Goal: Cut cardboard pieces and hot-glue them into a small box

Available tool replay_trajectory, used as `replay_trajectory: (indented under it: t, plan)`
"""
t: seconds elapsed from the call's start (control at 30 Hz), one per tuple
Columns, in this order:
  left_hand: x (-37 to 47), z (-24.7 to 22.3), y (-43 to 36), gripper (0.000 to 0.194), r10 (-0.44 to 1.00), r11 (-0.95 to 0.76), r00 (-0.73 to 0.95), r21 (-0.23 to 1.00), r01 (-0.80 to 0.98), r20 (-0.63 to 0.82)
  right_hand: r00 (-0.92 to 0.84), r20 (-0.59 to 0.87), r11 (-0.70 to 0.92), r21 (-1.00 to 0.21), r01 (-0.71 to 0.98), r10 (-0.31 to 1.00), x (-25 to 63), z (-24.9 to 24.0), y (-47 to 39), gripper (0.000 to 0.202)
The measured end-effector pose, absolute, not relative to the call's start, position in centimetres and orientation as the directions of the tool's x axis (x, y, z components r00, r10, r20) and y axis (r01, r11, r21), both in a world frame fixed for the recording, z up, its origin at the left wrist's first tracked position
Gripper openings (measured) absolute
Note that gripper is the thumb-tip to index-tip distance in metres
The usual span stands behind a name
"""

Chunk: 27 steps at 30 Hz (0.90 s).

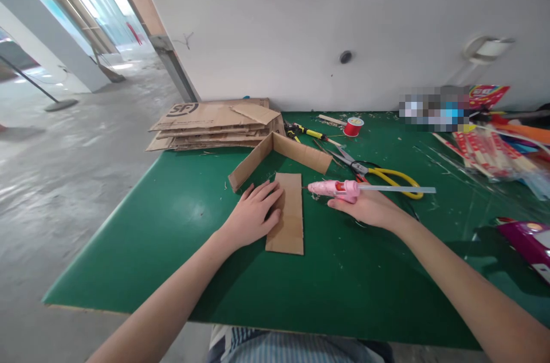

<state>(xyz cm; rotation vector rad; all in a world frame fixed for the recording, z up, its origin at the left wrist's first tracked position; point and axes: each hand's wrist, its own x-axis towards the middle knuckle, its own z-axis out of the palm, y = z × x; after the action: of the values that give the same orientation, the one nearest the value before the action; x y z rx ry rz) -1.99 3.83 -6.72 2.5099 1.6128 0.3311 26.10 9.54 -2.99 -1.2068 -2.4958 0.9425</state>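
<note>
1. Left hand (258,214) flat, loosely spread on cardboard strip (289,220), between front and back edges of green surface (172,220).
2. Right hand (372,208) wrapped round pink glue gun (337,190), nozzle (313,187) beside strip.
3. Risk: tilting gun could drip onto surface.

A green-topped table (172,243) beside a pale wall carries a spread of craft materials. At the back left, flattened cardboard sheets (210,125) lie stacked, the upper one printed "SF"; in front, an angled cardboard piece (298,152) stands on edge, its corner pointing toward the wall. A flat cardboard rectangle (291,211) lies nearer the front edge. Scissors (360,168) with yellow handles rest to the right, near a red spool (352,128). Plastic packets (494,151) crowd the far right, above a purple object (526,243) cut off by the frame.
</note>
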Motion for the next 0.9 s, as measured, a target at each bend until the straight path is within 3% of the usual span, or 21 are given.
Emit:
replay_trajectory:
  t: [0.2,0.3,0.43,0.7,0.9]
  plan:
    - [-2.0,-7.1,5.2,0.046,0.926,-0.377,0.36,0.245,0.893,0.111,-0.548,0.058,0.486,-0.546,0.682,0.834,25.5,-4.2,11.7,0.038]
    - [-2.1,-7.0,5.6,0.046,0.936,-0.351,0.338,0.248,0.903,0.094,-0.506,0.072,0.45,-0.576,0.683,0.86,25.3,-4.6,12.3,0.036]
    - [-2.2,-7.2,5.8,0.046,0.935,-0.352,0.329,0.24,0.905,0.129,-0.602,0.093,0.523,-0.609,0.596,0.793,25.1,-4.1,12.2,0.036]
    - [-2.3,-7.5,5.8,0.047,0.929,-0.368,0.339,0.253,0.895,0.152,-0.533,0.117,0.469,-0.653,0.594,0.838,24.9,-4.2,12.1,0.032]
    - [-2.4,-7.6,5.9,0.047,0.925,-0.378,0.35,0.259,0.889,0.149,-0.527,0.171,0.503,-0.634,0.588,0.832,24.9,-4.9,12.6,0.031]
